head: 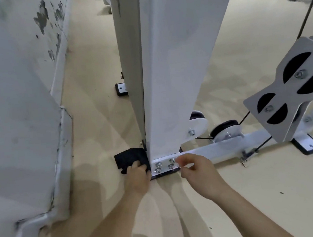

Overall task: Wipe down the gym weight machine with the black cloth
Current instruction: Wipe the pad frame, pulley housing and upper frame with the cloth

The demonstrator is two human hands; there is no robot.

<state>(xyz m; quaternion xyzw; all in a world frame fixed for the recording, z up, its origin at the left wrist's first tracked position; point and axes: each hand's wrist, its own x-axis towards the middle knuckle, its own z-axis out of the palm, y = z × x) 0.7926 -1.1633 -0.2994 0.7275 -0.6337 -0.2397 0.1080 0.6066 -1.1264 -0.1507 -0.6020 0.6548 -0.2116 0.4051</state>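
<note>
Two bare hands are in view at floor level. The left hand [137,175] reaches forward with its fingers curled over the near edge of the black cloth [130,158] and grips it. The cloth is bunched on the floor, touching the left side of the base of the weight machine [175,68] where the white upright column meets the floor.

The right hand [195,169] hovers just right of the left hand, in front of the base rail [223,147]. Its fingers are loosely curled with the thumb close to the forefinger, and it holds nothing visible. The fingertips are blurred, so contact with the rail cannot be confirmed.

Between the two hands, four bolts [165,166] sit in a square pattern on the mounting plate at the foot of the column. The base rail runs right from this plate to a black-edged foot pad [307,145]. Above the rail, a black pulley [225,129] lies near the column, and a thin cable [304,18] rises toward the upper right. A grey bracket plate [290,90] with dark curved cutouts stands tilted at right.

A second foot pad [121,89] sits behind the column. A wall [15,93] with peeling paint borders the beige floor [273,193] on the left.
</note>
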